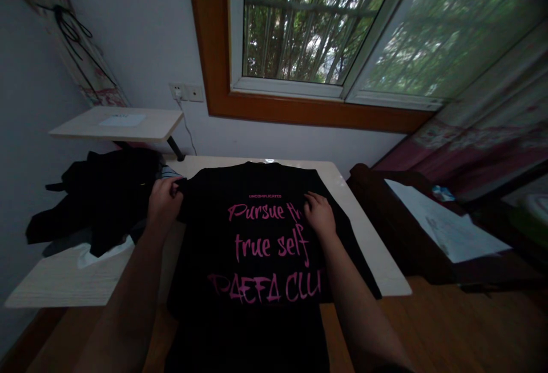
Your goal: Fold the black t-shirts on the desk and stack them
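A black T-shirt (pixel 265 321) with pink lettering lies spread out, printed side up, with its collar toward the window. Its lower part hangs over the near edge of the pale table (pixel 381 264). My left hand (pixel 166 205) is closed on the shirt's left sleeve, thumb and fingers pinching the cloth near its end. On the right side of the print, my right hand (pixel 320 213) rests on the fabric with its fingers slightly bent and apart, covering some letters. The shirt's right sleeve slopes down toward the table's right side.
Left of the shirt is a heap of dark clothes (pixel 111 190) with a white cloth (pixel 105 252) under it. A small raised shelf (pixel 141 113) holding a paper stands behind. On the right, a dark brown seat (pixel 385 219) bears a white sheet (pixel 449 224). A window (pixel 317 25) is ahead.
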Demonstrator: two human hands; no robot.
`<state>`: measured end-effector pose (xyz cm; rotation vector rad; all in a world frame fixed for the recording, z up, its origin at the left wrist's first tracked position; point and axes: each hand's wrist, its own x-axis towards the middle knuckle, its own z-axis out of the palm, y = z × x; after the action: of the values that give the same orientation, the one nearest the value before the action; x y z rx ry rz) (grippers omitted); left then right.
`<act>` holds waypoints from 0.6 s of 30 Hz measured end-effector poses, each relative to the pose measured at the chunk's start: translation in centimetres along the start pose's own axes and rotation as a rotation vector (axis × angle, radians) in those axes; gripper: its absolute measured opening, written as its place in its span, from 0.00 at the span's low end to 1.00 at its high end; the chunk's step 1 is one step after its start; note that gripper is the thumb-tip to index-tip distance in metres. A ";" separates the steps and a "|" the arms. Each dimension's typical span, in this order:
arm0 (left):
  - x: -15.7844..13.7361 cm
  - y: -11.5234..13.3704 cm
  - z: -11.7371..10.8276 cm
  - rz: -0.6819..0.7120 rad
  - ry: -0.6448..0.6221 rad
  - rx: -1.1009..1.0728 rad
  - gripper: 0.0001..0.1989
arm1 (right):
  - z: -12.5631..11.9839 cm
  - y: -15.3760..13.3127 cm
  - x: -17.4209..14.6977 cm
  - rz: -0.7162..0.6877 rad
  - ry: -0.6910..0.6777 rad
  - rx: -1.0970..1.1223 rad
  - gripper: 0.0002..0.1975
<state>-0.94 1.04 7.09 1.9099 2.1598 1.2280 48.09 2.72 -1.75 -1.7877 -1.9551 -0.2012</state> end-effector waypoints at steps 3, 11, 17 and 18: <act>0.8 2.7 -0.2 0.090 0.022 -0.036 0.20 | 0.0 0.0 0.0 0.011 -0.007 0.000 0.20; -1.6 10.1 1.4 0.418 -0.366 -0.287 0.21 | -0.1 -0.1 0.0 0.023 -0.014 0.007 0.19; -5.6 9.7 1.8 0.608 -0.617 -0.378 0.20 | -0.6 -0.4 0.0 0.014 -0.001 0.016 0.19; -5.9 8.7 1.7 0.583 -0.574 -0.365 0.20 | -0.6 -0.4 0.0 0.011 0.000 0.015 0.19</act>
<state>8.66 -3.41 7.84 2.3907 1.0651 0.8619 47.84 2.38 -1.14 -1.7888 -1.9416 -0.1822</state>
